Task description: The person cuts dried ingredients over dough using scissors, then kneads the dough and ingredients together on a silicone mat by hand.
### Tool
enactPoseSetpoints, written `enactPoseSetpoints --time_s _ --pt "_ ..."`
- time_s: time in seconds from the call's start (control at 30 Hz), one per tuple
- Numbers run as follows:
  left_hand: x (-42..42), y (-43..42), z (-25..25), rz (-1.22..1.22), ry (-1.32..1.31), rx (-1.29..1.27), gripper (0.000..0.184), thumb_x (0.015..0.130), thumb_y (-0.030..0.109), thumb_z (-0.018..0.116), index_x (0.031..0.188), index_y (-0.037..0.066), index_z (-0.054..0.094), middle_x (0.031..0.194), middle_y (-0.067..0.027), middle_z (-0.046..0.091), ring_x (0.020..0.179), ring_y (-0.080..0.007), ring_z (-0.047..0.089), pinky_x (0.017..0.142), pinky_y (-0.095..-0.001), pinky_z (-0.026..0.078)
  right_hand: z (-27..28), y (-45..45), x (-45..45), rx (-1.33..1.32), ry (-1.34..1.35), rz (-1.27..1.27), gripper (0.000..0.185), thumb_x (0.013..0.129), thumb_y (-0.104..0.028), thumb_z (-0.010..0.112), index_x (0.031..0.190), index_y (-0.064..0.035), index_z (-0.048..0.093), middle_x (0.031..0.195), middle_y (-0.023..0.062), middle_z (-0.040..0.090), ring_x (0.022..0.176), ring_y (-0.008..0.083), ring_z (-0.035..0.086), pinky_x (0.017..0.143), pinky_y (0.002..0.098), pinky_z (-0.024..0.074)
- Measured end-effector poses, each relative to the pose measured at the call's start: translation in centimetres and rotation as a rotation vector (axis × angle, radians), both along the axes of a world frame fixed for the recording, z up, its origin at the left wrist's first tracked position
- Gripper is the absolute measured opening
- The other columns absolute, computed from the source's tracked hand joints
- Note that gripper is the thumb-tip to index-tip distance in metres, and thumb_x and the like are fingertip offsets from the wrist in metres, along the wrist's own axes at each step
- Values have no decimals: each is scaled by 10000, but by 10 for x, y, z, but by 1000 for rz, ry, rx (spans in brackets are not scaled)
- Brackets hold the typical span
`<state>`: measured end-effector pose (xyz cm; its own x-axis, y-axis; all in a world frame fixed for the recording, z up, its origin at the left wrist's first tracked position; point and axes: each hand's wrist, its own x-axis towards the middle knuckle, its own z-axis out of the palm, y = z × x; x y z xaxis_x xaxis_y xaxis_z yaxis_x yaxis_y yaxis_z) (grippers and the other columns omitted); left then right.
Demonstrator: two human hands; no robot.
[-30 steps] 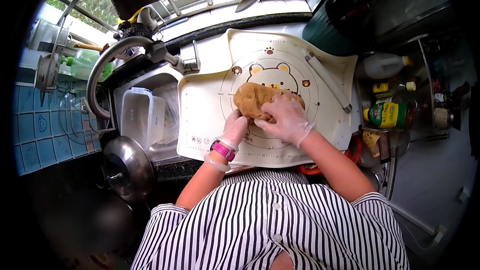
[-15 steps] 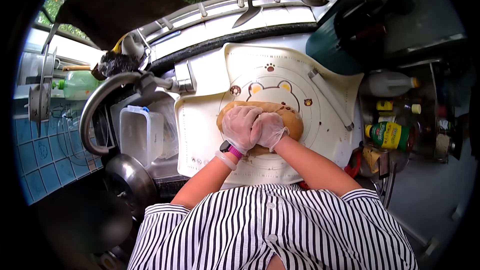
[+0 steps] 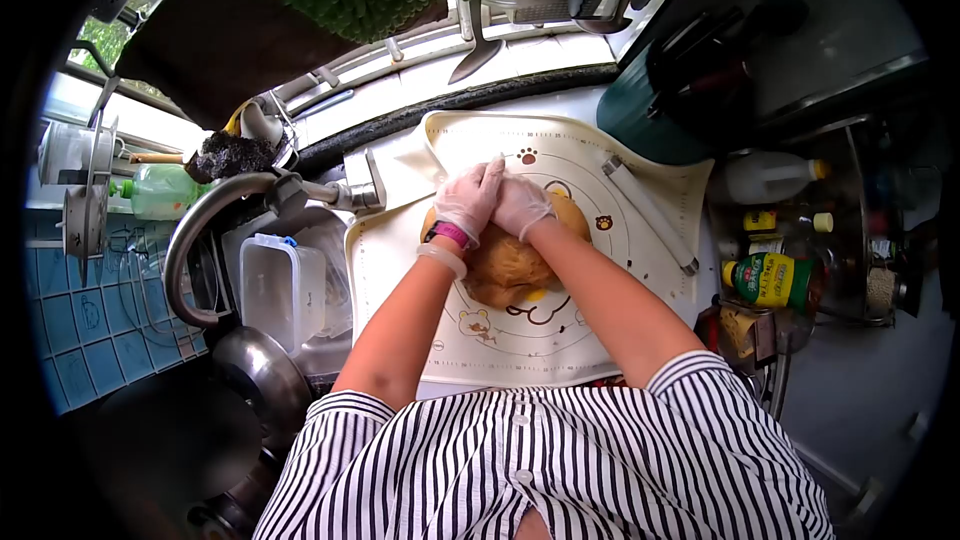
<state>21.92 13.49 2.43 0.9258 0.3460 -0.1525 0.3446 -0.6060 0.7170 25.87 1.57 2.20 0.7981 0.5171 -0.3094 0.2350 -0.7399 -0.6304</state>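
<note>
A brown ball of dough [image 3: 513, 268] with a rough, folded near side rests on the printed kneading mat [image 3: 400, 305]. My left hand [image 3: 468, 202], in a clear thin glove, lies on the far part of the dough with its fingers stretched forward. Beside it and touching it, my right hand [image 3: 520, 206] presses on the same part, gloved too. Its fingertips are partly hidden by the left hand. A dark watch with a purple strap and a pale band circle my left wrist. To the right on the mat lies a white rolling pin [image 3: 650, 213].
At the left, a curved faucet [image 3: 195, 230] arches over the sink area near a clear plastic container [image 3: 272, 290]. A dark green holder [image 3: 640, 105] with utensils stands at the back right. Several bottles, one with a green and yellow label [image 3: 768, 280], sit in a right-hand rack.
Both hands have pushed forward, away from my body. The dough has gone from a long sideways roll to a rounder lump, and its folded near side now shows.
</note>
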Motion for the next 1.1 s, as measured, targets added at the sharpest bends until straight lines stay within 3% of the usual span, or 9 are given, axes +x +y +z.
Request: enactPoseSetpoints --time_s 0.1,0.17,0.23,0.3,0.37,0.57,0.83,0.97,1.1 --pt "-19 10 -20 -59 -14 -425 614 1019 604 457 1097 63 738 873 -178 743 921 -360 721 855 -427 543 49 -30 -28 86 66 144 445 854 -367 719 1174 -58 692 1186 215 690 1173 374 636 1012 432 500" --pt "-54 6 13 -259 -180 -192 526 1010 534 536 1101 54 733 843 -172 740 842 -337 732 770 -405 557 84 -66 -57 290 125 278 442 867 -269 734 1228 -30 646 1257 198 622 1245 346 579 1094 407 442" --pt "-87 -22 87 -205 10 -268 435 963 469 648 1044 50 732 800 -163 727 778 -326 726 695 -404 550 86 -101 -88 471 122 246 410 896 -185 695 1270 -39 615 1267 173 606 1217 298 601 1091 396 451" --pt "-114 -31 73 -365 -115 -7 334 846 311 781 1073 76 713 673 -97 673 656 -268 700 642 -381 537 84 -119 -117 579 378 -139 317 838 -128 745 1102 -57 584 1126 154 630 1088 288 648 965 384 511" --pt "-140 -40 63 -475 -337 120 304 821 351 793 939 102 664 680 -90 646 611 -306 653 592 -431 492 68 -136 -123 259 440 -139 320 851 -188 756 1075 -47 577 1098 114 621 1162 248 627 986 376 505" --pt "-146 -67 62 -864 198 198 528 818 489 770 1023 40 583 732 -136 687 693 -345 703 620 -461 540 60 -114 -126 -338 301 202 271 803 -239 772 926 -5 710 982 245 710 971 407 691 850 460 551" --pt "-97 -83 37 -813 372 151 484 882 393 700 1099 -22 580 849 -206 734 809 -380 731 720 -467 577 12 -109 -98 -458 282 145 289 857 -252 644 1026 -52 768 1067 224 739 1018 392 716 895 475 567" --pt "-79 -85 37 -831 334 165 488 858 406 721 1127 19 594 860 -208 729 820 -395 715 757 -473 565 -2 -120 -97 -281 167 -35 253 859 -237 611 924 -52 771 987 224 744 948 420 714 864 495 559" --pt "-99 -65 69 -777 378 -5 596 833 373 789 1264 22 572 1026 -227 724 935 -350 721 799 -435 562 22 -128 -123 -180 256 -178 371 877 -311 651 1105 -23 705 1166 271 691 1103 410 666 934 461 537"
